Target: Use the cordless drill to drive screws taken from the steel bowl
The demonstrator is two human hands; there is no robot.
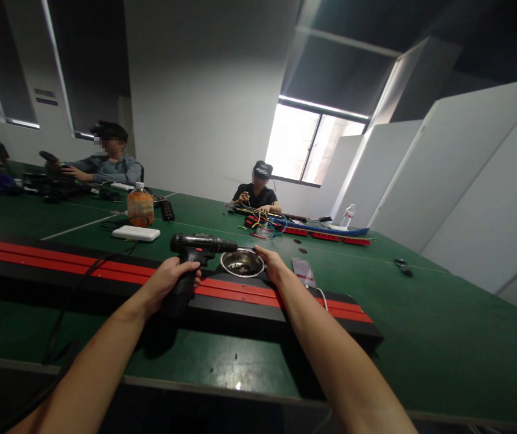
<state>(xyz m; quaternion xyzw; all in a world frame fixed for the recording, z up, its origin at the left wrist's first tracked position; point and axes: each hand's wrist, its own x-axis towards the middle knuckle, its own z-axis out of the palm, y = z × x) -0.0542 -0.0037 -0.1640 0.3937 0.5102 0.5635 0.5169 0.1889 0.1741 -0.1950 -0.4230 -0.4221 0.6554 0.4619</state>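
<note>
Black cordless drill [201,244] with a small red switch: held upright over the near part of a long black bar with red strips [235,290], chuck pointing right. Left hand [175,280] has its grip wrapped around the drill's handle, fingers curled to the far side. Right hand [271,262] is just beyond the drill's nose, at the right rim of a round, shiny metal bowl [228,260]; cannot tell whether its grip is closed on anything. Small dark pieces lie in the bowl. Bowl sits at the bar's far edge; whether on the bar or behind it is unclear.

Bar lies lengthwise on a green bench [448,337]. Right of the right hand: a flat pale-and-purple rectangle [302,271], white cable [324,299] near it. Left, beyond the bar: a white flat slab [136,234] and, just behind it, a clear bottle of orange liquid [140,206]. Across the bench, a person in a black top [260,196] sits behind multicoloured wires [280,223]. Far left, another person in grey-blue sleeves [125,170].
</note>
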